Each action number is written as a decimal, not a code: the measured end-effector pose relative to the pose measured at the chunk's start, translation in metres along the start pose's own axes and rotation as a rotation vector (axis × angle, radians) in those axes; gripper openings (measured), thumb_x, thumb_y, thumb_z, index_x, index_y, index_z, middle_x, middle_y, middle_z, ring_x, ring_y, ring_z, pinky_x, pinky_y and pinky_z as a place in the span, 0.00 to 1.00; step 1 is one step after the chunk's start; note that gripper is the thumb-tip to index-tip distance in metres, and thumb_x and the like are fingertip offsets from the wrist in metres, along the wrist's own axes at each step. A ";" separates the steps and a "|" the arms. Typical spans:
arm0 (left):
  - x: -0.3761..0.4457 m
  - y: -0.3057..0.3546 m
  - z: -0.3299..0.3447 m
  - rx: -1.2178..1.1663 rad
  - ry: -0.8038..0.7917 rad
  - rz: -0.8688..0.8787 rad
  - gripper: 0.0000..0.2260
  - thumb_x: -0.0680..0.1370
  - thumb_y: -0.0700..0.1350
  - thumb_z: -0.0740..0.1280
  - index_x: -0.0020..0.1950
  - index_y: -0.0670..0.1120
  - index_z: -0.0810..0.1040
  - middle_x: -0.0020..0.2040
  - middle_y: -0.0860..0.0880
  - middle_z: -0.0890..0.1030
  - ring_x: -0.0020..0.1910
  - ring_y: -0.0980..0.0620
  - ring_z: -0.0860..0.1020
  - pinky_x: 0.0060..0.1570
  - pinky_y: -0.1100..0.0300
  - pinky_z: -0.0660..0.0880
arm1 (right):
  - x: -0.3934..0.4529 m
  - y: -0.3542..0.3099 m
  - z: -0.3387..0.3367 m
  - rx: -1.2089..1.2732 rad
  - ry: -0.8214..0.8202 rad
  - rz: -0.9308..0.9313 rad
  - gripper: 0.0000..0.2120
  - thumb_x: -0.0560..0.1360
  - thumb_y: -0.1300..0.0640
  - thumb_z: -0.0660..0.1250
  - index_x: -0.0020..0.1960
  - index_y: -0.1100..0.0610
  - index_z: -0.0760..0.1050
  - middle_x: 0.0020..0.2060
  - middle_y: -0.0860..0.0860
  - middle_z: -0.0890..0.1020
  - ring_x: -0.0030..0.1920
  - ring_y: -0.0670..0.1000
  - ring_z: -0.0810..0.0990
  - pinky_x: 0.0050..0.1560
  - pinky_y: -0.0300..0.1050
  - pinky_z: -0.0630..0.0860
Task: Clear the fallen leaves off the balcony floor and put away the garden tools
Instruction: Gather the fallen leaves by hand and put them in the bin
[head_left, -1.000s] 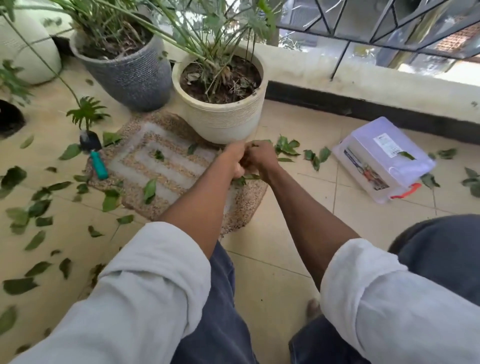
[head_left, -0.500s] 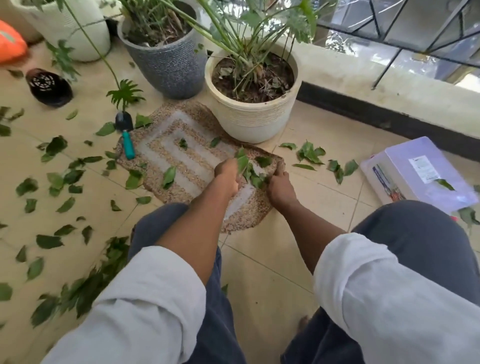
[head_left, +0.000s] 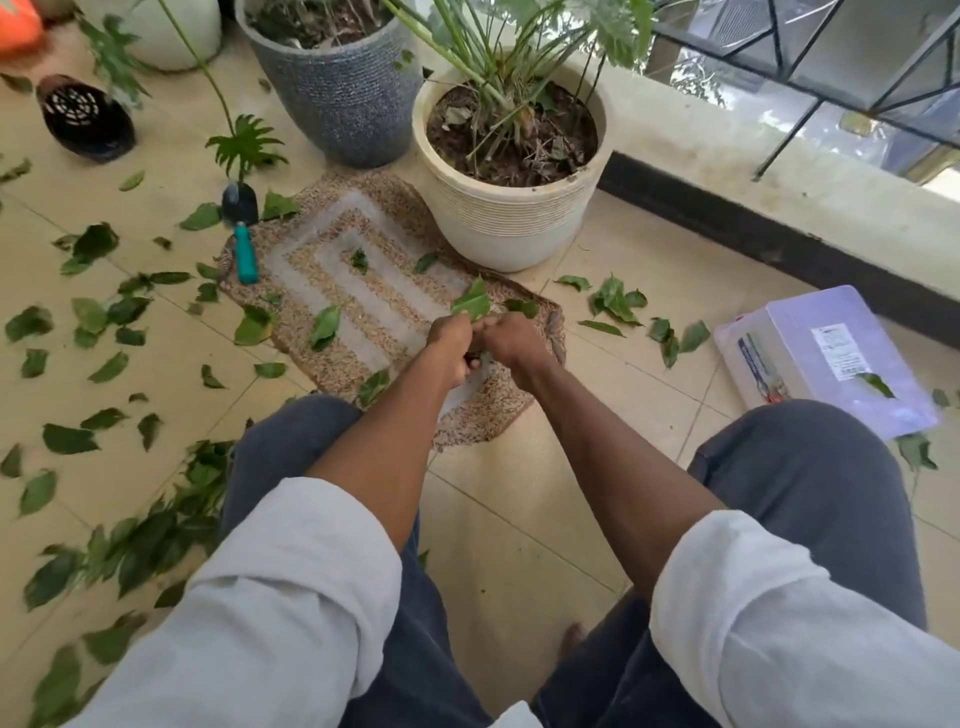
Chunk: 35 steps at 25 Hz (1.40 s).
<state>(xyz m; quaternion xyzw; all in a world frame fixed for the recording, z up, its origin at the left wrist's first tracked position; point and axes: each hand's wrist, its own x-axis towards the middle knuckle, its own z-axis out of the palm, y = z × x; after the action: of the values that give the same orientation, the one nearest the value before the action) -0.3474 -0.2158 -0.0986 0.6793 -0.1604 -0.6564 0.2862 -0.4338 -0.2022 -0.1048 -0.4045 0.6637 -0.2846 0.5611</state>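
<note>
Green leaves (head_left: 474, 304) stick up from between the two hands, which meet over the near right part of the woven mat (head_left: 332, 270). Left hand (head_left: 453, 347) has its fingers curled round the bunch; right hand (head_left: 511, 344) pinches it from the other side. More leaves litter the tiled floor (head_left: 519, 499). At the mat's left edge lies a trowel (head_left: 243, 234), its long axis running away from the person, dark blade far, teal handle near.
</note>
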 end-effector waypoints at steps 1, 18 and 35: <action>0.003 -0.001 -0.001 -0.017 0.052 0.010 0.16 0.82 0.39 0.53 0.42 0.42 0.78 0.37 0.45 0.78 0.28 0.51 0.68 0.28 0.63 0.46 | 0.001 0.001 -0.003 0.060 -0.068 0.015 0.06 0.68 0.72 0.68 0.41 0.64 0.81 0.34 0.55 0.81 0.31 0.49 0.77 0.30 0.39 0.72; 0.013 -0.003 -0.021 0.062 0.040 -0.063 0.20 0.80 0.59 0.61 0.53 0.42 0.79 0.29 0.52 0.64 0.25 0.55 0.58 0.20 0.68 0.56 | 0.010 0.034 -0.005 0.175 0.324 0.085 0.05 0.69 0.67 0.70 0.35 0.62 0.79 0.36 0.57 0.82 0.34 0.52 0.77 0.36 0.48 0.75; 0.015 0.004 -0.034 -0.184 0.063 0.044 0.07 0.82 0.37 0.57 0.47 0.37 0.73 0.33 0.44 0.71 0.27 0.50 0.68 0.23 0.62 0.64 | 0.035 0.069 0.011 -0.989 0.156 -0.443 0.13 0.82 0.63 0.56 0.55 0.62 0.79 0.52 0.58 0.78 0.54 0.58 0.77 0.57 0.50 0.77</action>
<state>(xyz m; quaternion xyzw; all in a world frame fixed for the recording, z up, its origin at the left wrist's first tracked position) -0.3121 -0.2217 -0.1094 0.6668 -0.1052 -0.6404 0.3665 -0.4399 -0.1958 -0.1825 -0.7279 0.6570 -0.0790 0.1799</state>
